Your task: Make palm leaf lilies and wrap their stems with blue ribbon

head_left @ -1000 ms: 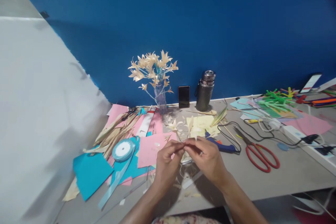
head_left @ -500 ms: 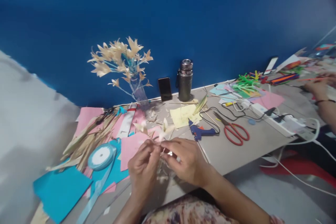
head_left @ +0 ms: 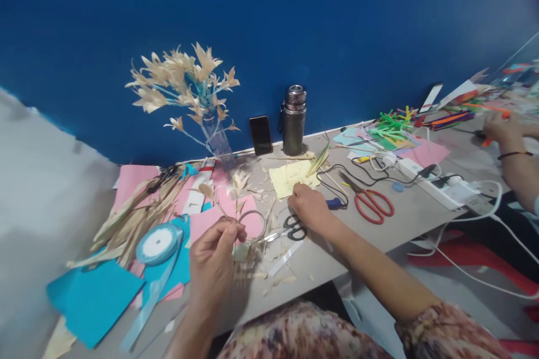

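Note:
My left hand (head_left: 217,241) pinches the thin stem of a cream husk flower (head_left: 240,182), held upright above the table. A second small husk bloom (head_left: 206,189) stands on a stem beside it. My right hand (head_left: 310,207) has its fingers curled over the body of the blue glue gun (head_left: 335,203), whose handle end shows past the wrist side. Just left of that hand lie black-handled scissors (head_left: 295,228). A roll of tape or ring (head_left: 263,219) rests between the hands, partly hidden. Yellow paper (head_left: 286,179) lies beyond my right fingers.
Red-handled scissors (head_left: 374,205) and a white power strip (head_left: 429,184) with cables lie to the right. A flask (head_left: 293,123), a phone (head_left: 261,136) and a vase of husk flowers (head_left: 217,140) stand by the wall. Blue ribbon (head_left: 158,244) lies left. Another person's hand (head_left: 507,129) works far right.
My hands were together at the flower; the right hand has left it and moved right onto the glue gun. My left hand keeps the flower stem. The black-handled scissors have come into view.

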Motion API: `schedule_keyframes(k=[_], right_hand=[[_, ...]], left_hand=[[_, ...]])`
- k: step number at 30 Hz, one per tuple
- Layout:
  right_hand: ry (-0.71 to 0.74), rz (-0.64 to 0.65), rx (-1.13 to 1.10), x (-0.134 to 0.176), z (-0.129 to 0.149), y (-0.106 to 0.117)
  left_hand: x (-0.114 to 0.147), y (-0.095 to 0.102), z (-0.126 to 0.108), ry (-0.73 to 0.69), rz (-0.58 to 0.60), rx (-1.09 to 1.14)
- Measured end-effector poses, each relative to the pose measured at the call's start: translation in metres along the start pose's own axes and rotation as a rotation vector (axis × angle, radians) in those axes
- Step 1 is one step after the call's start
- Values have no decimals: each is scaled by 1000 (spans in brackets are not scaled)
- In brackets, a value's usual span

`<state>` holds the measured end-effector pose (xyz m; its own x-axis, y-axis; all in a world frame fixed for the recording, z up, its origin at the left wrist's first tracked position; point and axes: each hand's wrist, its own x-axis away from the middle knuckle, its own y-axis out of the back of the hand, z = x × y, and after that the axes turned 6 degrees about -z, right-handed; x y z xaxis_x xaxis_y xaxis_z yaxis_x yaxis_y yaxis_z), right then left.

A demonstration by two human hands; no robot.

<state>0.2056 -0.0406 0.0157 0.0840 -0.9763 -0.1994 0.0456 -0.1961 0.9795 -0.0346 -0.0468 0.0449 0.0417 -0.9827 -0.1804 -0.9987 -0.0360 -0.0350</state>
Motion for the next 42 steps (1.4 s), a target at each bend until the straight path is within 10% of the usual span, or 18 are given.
schedule_keyframes(k=[15, 22, 32, 42], right_hand=[[57, 40, 10, -4, 7, 15], [242, -416, -131, 30, 55, 67], [218, -629, -453, 42, 71, 46], [-572, -178, -1533, 62, 67, 12]], left_hand=[[1, 5, 0, 45, 107, 5], [1, 4, 5, 81, 179, -114], [19, -1, -10, 231, 198, 21], [24, -9, -6, 287, 337, 200]])
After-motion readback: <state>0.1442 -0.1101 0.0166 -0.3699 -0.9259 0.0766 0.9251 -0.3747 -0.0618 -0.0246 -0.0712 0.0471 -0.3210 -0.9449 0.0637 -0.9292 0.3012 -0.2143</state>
